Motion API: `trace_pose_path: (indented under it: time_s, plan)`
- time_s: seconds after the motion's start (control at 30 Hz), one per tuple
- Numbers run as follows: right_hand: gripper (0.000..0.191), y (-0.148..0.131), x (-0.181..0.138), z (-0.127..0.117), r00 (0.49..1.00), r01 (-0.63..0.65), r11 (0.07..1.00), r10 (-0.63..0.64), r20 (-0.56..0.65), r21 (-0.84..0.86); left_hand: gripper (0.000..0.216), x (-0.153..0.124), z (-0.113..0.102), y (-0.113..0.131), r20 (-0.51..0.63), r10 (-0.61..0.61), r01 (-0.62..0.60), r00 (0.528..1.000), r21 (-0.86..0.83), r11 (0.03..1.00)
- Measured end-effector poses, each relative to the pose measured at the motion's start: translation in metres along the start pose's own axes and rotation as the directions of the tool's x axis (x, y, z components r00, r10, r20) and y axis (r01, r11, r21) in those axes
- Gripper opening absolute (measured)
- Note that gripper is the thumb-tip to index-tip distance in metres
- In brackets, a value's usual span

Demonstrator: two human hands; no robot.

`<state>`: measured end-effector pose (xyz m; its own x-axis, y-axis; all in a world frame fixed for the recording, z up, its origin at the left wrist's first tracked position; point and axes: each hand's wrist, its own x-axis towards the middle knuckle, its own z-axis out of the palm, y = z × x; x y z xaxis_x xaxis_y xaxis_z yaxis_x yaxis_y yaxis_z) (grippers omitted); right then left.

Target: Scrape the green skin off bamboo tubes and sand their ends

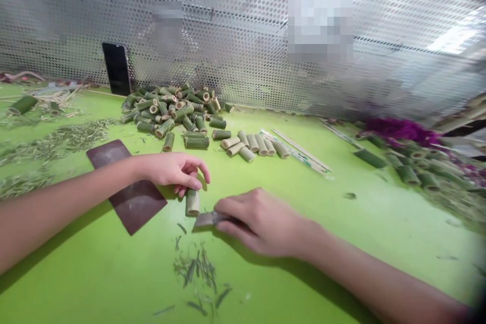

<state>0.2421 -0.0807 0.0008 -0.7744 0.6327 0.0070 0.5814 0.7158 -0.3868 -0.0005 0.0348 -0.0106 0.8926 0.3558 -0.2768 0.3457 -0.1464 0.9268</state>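
My left hand has its fingers curled down onto one end of a short bamboo tube lying on the green table. My right hand is closed on a small flat blade, whose tip lies just right of the tube's near end. Thin green shavings lie scattered in front of the tube. A brown sheet lies under my left wrist.
A heap of green bamboo tubes sits at the back, with a row of peeled pale tubes beside it. A dark phone leans on the perforated metal wall. More tubes and purple material lie at right. Shavings cover the left.
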Motion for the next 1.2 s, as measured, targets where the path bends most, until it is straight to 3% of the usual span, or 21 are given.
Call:
trace_pose_path:
  time_s: [0.13, 0.27, 0.37, 0.53, 0.63, 0.73, 0.77, 0.83, 0.93, 1.0, 1.1, 1.2]
  plan:
    - [0.029, 0.018, 0.004, 0.001, 0.978, -0.141, 0.983, 0.119, -0.173, -0.117, 0.034, -0.001, 0.002, -0.001, -0.040, -0.005, 0.005, 0.999, -0.004, 1.000]
    - [0.028, 0.030, 0.011, -0.004, 0.921, -0.349, 0.911, 0.290, -0.261, -0.219, 0.037, -0.001, 0.002, -0.004, -0.122, 0.034, -0.044, 0.992, -0.081, 0.996]
    - [0.031, 0.031, 0.015, -0.006, 0.883, -0.448, 0.869, 0.394, -0.255, -0.209, 0.038, -0.001, 0.003, -0.008, -0.182, 0.056, -0.074, 0.982, -0.098, 0.992]
    - [0.030, 0.031, 0.018, -0.006, 0.869, -0.486, 0.854, 0.450, -0.204, -0.187, 0.033, 0.004, 0.012, -0.012, -0.277, 0.032, -0.042, 0.960, -0.032, 0.999]
    - [0.031, 0.033, 0.019, -0.007, 0.839, -0.534, 0.829, 0.494, -0.228, -0.165, 0.030, 0.003, 0.020, -0.008, -0.391, 0.041, -0.041, 0.920, 0.007, 0.999]
    - [0.032, 0.035, 0.020, -0.007, 0.806, -0.576, 0.807, 0.536, -0.251, -0.129, 0.029, -0.002, 0.029, 0.002, -0.524, 0.134, 0.004, 0.841, 0.253, 0.968]
    - [0.032, 0.035, 0.020, -0.008, 0.800, -0.585, 0.802, 0.546, -0.250, -0.119, 0.032, -0.005, 0.032, 0.006, -0.527, 0.181, 0.042, 0.831, 0.384, 0.922]
    - [0.032, 0.035, 0.020, -0.009, 0.791, -0.596, 0.797, 0.561, -0.242, -0.100, 0.039, -0.010, 0.040, 0.013, -0.456, 0.237, 0.114, 0.858, 0.620, 0.776]
    - [0.029, 0.032, 0.020, -0.009, 0.795, -0.585, 0.807, 0.553, -0.249, -0.076, 0.045, -0.014, 0.051, 0.022, -0.366, 0.220, 0.168, 0.904, 0.779, 0.605]
    - [0.028, 0.031, 0.020, -0.010, 0.805, -0.570, 0.819, 0.540, -0.248, -0.068, 0.041, -0.016, 0.053, 0.027, -0.343, 0.192, 0.168, 0.920, 0.786, 0.595]
    - [0.029, 0.030, 0.020, -0.010, 0.813, -0.559, 0.828, 0.537, -0.226, -0.041, 0.043, -0.020, 0.047, 0.034, -0.316, 0.144, 0.137, 0.938, 0.718, 0.683]
    - [0.032, 0.033, 0.020, -0.008, 0.814, -0.558, 0.829, 0.539, -0.219, -0.034, 0.041, -0.023, 0.035, 0.040, -0.360, 0.132, 0.156, 0.923, 0.668, 0.728]
